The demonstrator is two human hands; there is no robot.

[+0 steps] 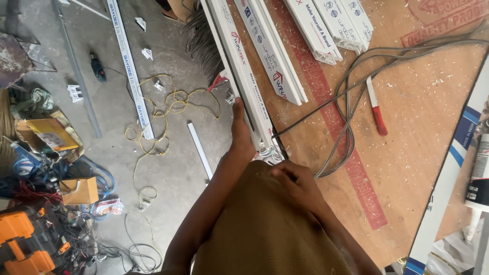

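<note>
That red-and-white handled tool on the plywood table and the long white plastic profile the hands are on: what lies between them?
In the head view, a loose bundle of grey cable loops across the sawdust-strewn plywood table between the red-and-white handled tool and the long white plastic profile.
</note>
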